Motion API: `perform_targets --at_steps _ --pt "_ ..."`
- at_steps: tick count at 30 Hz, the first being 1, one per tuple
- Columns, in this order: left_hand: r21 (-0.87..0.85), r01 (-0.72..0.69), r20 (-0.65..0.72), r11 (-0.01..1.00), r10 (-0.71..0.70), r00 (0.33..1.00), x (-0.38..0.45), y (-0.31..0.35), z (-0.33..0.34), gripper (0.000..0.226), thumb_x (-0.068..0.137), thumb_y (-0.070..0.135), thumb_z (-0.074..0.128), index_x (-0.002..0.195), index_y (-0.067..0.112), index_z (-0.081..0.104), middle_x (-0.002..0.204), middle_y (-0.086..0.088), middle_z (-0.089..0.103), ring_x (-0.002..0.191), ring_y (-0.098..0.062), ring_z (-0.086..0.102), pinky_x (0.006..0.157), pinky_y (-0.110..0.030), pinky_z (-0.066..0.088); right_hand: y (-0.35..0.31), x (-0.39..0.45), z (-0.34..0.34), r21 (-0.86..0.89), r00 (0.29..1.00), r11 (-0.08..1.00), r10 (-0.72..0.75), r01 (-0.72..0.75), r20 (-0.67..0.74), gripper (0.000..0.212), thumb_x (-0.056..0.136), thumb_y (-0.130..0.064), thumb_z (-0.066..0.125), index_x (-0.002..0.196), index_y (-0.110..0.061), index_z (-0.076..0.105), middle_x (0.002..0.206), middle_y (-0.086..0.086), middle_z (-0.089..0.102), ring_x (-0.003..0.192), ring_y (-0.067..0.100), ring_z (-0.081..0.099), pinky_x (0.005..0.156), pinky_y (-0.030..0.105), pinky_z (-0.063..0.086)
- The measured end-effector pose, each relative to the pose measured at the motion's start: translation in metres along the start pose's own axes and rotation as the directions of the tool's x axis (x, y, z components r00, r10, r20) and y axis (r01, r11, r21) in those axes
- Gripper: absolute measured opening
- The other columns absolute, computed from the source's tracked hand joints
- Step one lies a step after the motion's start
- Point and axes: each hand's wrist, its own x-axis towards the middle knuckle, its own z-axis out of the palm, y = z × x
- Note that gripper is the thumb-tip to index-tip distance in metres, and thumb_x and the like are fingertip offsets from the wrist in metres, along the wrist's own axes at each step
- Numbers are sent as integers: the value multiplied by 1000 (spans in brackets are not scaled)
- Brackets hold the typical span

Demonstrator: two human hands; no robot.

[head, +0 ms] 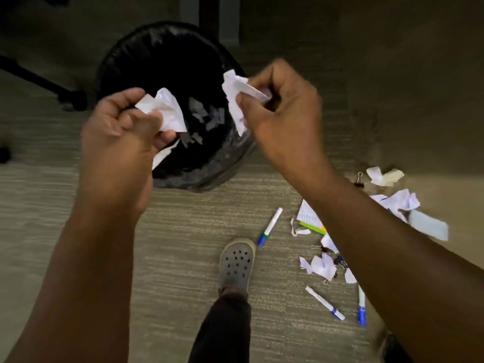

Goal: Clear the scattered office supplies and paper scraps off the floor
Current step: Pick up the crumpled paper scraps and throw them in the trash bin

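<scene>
My left hand [123, 132] grips a crumpled white paper scrap [167, 111] over the black-lined waste bin [125, 58]. My right hand [282, 111] pinches another crumpled paper scrap [235, 93] above the bin's right rim. Several pale scraps lie inside the bin. On the carpet to the right lie more paper scraps [320, 265], a white marker with a blue cap [269, 226], two more pens [324, 303] [361, 306], binder clips [339, 260] and a sticky-note pad [311, 221].
My foot in a grey clog [237, 263] stands on the carpet below the bin. A chair base with a castor [70, 96] sits at the left. A desk leg [209, 17] rises behind the bin. More crumpled paper [398, 203] lies at the far right.
</scene>
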Motion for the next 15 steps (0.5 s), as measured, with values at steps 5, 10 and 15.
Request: perform_targets --at_steps 5,10,15 --pt "287 67 -72 956 -48 996 37 -28 -26 14 96 16 53 104 24 61 85 11 66 79 -5 68 83 -31 58 1 26 55 -313 880 944 63 101 472 45 87 -30 68 129 -26 52 120 -5 60 104 6 56 87 18 46" --pt "478 77 -24 875 -74 997 35 -65 -39 23 98 36 46 111 35 65 110 14 65 105 0 59 101 -38 49 26 18 59 -403 896 905 64 132 439 47 94 -29 58 138 -24 45 134 0 54 123 14 48 101 27 41" --pt "428 -6 28 904 -6 1000 -12 -92 -26 26 97 34 48 115 25 66 114 14 67 111 3 60 101 -35 49 68 -29 22 -291 986 957 29 21 167 20 93 -24 56 110 -18 65 98 -12 66 90 0 61 77 12 47"
